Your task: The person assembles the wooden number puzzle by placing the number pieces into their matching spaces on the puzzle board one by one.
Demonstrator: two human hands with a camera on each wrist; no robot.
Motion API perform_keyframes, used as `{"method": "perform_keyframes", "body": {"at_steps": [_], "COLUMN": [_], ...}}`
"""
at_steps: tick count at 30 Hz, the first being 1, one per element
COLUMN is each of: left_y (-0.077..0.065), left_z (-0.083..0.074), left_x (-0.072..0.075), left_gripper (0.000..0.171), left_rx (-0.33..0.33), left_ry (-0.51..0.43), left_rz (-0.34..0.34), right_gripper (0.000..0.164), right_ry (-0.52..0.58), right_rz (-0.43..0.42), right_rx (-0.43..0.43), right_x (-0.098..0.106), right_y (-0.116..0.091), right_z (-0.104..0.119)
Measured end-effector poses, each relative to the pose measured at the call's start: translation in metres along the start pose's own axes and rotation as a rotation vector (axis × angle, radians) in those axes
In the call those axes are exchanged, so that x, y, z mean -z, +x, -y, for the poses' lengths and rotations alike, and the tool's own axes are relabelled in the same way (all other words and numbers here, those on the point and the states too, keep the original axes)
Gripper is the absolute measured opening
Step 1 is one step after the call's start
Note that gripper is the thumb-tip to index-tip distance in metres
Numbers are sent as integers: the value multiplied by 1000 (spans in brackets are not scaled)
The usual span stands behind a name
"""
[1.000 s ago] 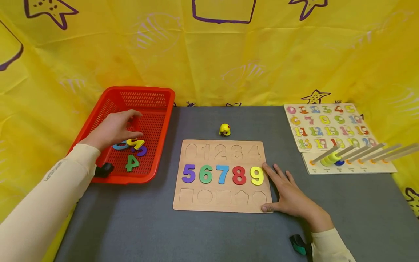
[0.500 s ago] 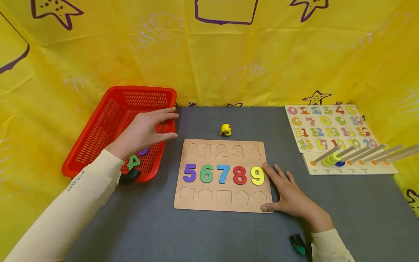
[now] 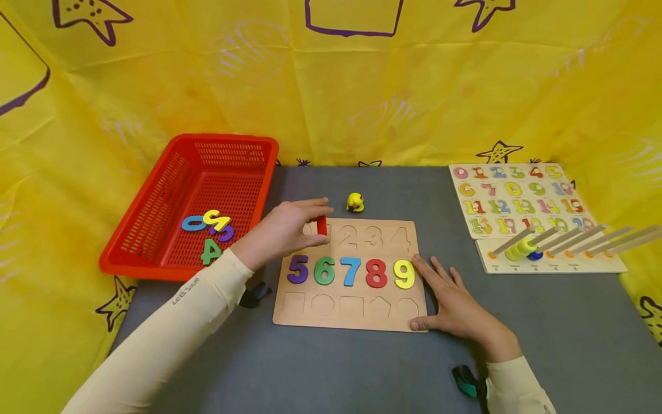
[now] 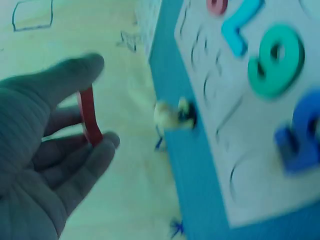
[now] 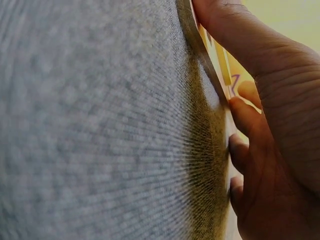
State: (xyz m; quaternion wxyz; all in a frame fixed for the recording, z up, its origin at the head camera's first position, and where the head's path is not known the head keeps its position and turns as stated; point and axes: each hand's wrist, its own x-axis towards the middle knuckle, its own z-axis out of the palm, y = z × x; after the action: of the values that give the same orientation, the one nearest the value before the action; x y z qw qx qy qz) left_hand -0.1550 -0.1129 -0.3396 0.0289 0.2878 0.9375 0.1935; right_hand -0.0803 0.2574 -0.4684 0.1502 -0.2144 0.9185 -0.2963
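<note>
My left hand [image 3: 287,227] pinches a thin red number piece [image 3: 322,225] between thumb and fingers, over the upper left of the wooden number board [image 3: 338,313]. In the left wrist view the red piece [image 4: 89,115] is seen edge-on, so its digit does not show. The board's middle row holds a purple 5 [image 3: 297,269], green 6 [image 3: 324,271], blue 7 [image 3: 350,271], red 8 [image 3: 376,273] and yellow 9 [image 3: 404,274]. Outlined recesses fill its top and bottom rows; the hand covers the top left ones. My right hand [image 3: 460,305] rests with spread fingers along the board's right edge.
A red basket [image 3: 261,198] at left holds a blue 0 [image 3: 193,223], yellow 2 [image 3: 215,220], purple 3 [image 3: 225,233] and green 4 [image 3: 210,251]. A small yellow toy [image 3: 355,202] sits behind the board. At back right are a number chart [image 3: 512,198] and a peg stand [image 3: 558,264].
My left hand has come out of the basket and moved right to above the board, carrying the red number piece. The right hand has stayed at the board's edge.
</note>
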Motion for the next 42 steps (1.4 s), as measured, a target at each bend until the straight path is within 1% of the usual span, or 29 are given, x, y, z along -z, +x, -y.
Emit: {"method": "perform_keyframes", "body": {"at_steps": [1, 4, 6, 8, 10, 13, 17, 20, 22, 29, 36, 42], "left_y": [0, -1, -2, -1, 0, 1, 2, 5, 7, 14, 17, 14], "left_z": [-4, -12, -13, -10, -5, 5, 17, 24, 27, 33, 38, 40], "left_x": [-7, -29, -45, -60, -74, -91, -105, -110, -111, -110, -108, -108], "left_gripper": [57, 54, 52, 50, 50, 51, 48, 46, 45, 50, 51, 45], "left_rx": [17, 108, 164, 201, 219, 218, 195, 171, 158, 158, 150, 140], "left_ry": [4, -9, -32, -57, -79, -108, -106, -88, -81, -75, -86, -108], "left_rz": [-17, -71, -103, -114, -118, -124, -158, -175, -170, -90, -61, -79], "right_gripper": [130, 131, 131, 131, 131, 131, 131, 131, 131, 130, 131, 130], "right_ry": [0, -5, -6, -8, -8, -1, 10, 7, 5, 7, 20, 15], "right_rz": [1, 6, 6, 3, -1, -3, 4, 11, 10, 6, 9, 1], "right_rx": [-1, -3, -3, -1, 0, -1, -8, -16, -20, -14, -16, -13], "right_x": [0, 1, 1, 1, 1, 1, 0, -1, -1, -2, -3, -3], "right_y": [0, 1, 1, 1, 1, 0, -1, -2, -2, -1, 0, -1], "right_z": [0, 0, 0, -1, -1, -1, 0, 1, 0, -1, -3, -3]}}
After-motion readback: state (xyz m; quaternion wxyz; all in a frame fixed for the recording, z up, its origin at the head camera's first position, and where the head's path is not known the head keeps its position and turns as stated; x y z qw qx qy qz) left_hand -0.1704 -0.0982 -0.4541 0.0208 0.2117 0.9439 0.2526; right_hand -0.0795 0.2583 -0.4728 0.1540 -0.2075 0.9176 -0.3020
